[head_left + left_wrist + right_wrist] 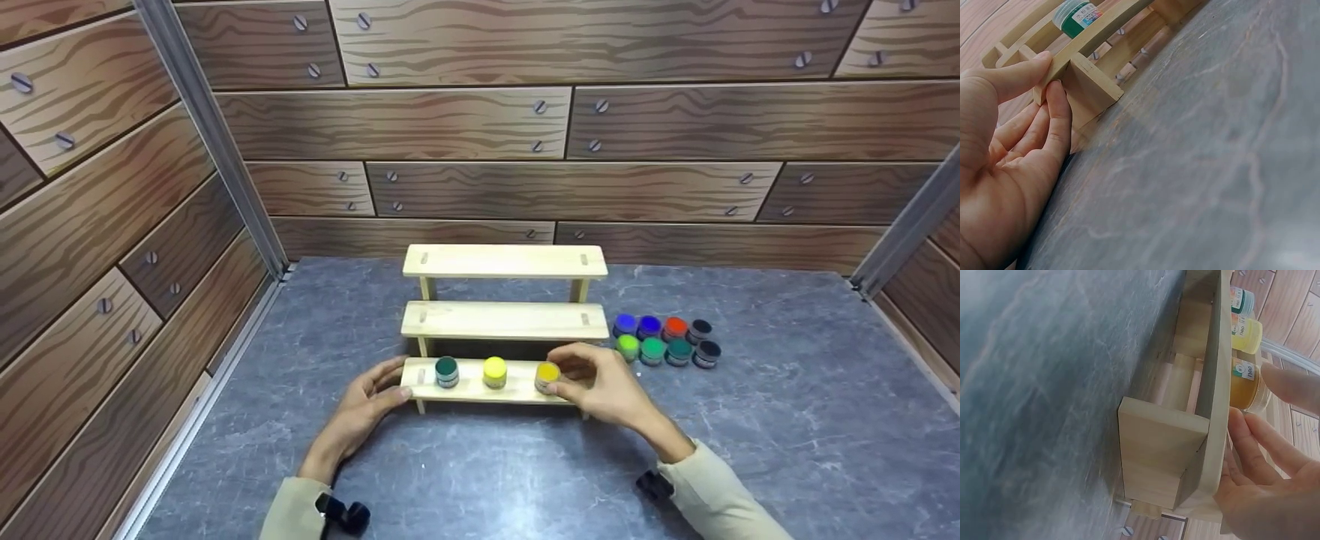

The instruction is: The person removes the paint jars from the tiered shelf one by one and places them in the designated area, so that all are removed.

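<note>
A three-tier wooden stand (504,321) stands on the grey surface. On its lowest step, from left to right, are a dark green paint jar (447,372), a yellow paint jar (495,373) and an orange-yellow paint jar (547,377). My left hand (365,411) grips the left end of that step, thumb on top and fingers beneath, as the left wrist view shows. With thumb and fingers my right hand (609,386) pinches the orange-yellow jar near the step's right end. In the right wrist view this jar (1246,384) sits at the step's surface.
Right of the stand, two rows of paint jars stand close together, among them a red jar (675,328), a light green jar (628,346) and a black jar (706,353). Wood-patterned walls (480,124) enclose the back and sides.
</note>
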